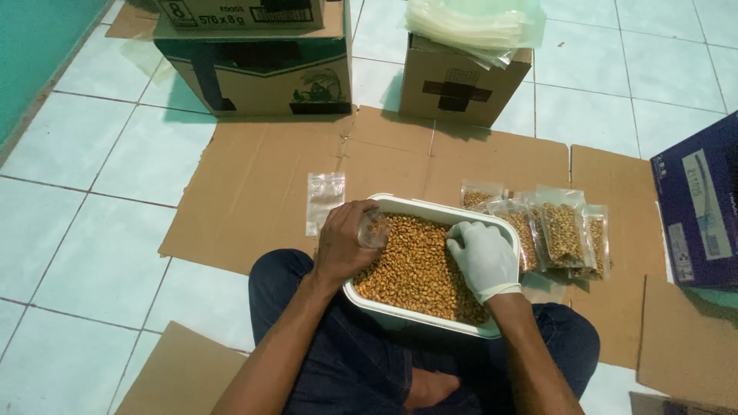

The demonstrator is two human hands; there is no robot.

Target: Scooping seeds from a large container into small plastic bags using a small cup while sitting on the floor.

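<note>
Crossed legs in dark trousers point(361, 361) fill the frame at 6 o'clock, and a white tub point(430, 211) of golden-brown roasted nuts point(415, 269) rests against our knees. Our bare left hand point(342, 242) is curled around a small clear pouch point(374, 229), held over the nuts at the tub's 10 o'clock corner. Our right hand point(484, 257), in a white glove, lies on the nuts at 3 o'clock with fingers bent inward; whether it pinches anything we cannot tell. Filled pouches point(557, 234) lie just beside the tub at 3 o'clock; one empty pouch point(324, 201) lies at 10 o'clock on flattened cardboard point(254, 192). Two cardboard boxes point(261, 65) stand at 12 o'clock.
</note>
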